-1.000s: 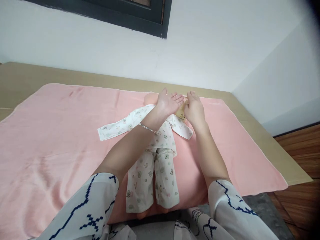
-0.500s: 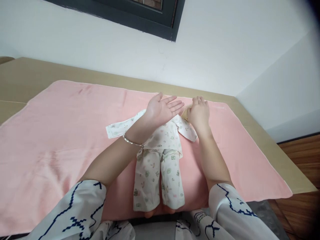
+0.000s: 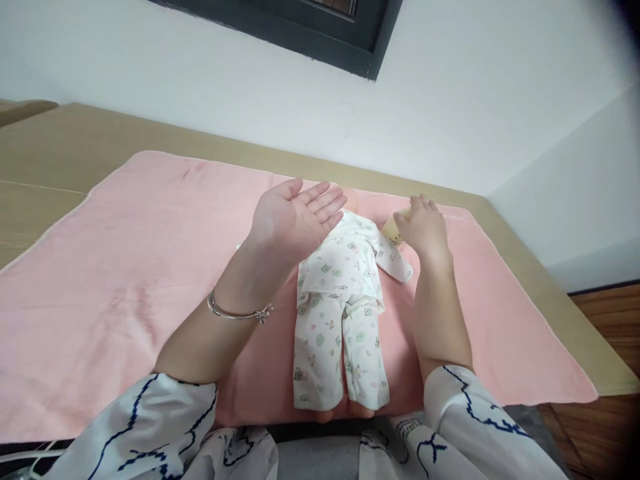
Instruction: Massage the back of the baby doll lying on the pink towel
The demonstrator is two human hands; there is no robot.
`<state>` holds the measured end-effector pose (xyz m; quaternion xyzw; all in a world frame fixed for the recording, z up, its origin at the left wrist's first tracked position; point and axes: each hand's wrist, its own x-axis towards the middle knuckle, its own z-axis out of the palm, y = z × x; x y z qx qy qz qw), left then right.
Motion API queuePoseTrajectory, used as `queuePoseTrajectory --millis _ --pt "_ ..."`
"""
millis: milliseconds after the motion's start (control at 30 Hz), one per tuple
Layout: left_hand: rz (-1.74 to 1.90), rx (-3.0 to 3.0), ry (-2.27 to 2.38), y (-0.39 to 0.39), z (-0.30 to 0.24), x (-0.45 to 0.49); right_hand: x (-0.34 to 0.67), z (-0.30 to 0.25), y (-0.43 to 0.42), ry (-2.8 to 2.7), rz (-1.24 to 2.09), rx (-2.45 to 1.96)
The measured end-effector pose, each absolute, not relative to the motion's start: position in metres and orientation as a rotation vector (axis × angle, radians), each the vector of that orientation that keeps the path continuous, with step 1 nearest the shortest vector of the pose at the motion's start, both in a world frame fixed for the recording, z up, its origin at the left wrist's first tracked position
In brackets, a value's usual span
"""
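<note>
Left hand (image 3: 295, 217), wide and empty, hovers over a doll (image 3: 340, 260), likely light, best held round the torso; whether the right hand (image 3: 425, 227) grips the yellow thing (image 3: 393, 231) is unclear.

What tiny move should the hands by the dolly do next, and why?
Maybe bring the right hand over to the left hand. The left hand is open, palm up, as if to be met, while the right hand is apart from it, at the yellow object; whether it holds that is unclear.
</note>
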<state>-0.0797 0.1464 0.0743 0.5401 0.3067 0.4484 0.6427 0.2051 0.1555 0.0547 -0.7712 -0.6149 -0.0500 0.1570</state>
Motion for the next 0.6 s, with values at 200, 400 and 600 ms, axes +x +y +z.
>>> queuePoseTrajectory --millis 200,400,600 --pt "0.94 1.204 0.634 0.123 0.076 -0.069 0.189 0.068 0.125 -1.848 -0.208 -1.869" --pt "0.995 1.248 0.661 0.103 0.082 -0.051 0.124 0.081 0.062 -2.229 0.045 -1.358" --pt "1.034 1.537 0.688 0.09 0.083 -0.06 0.096 0.069 0.037 -2.51 -0.011 -1.056"
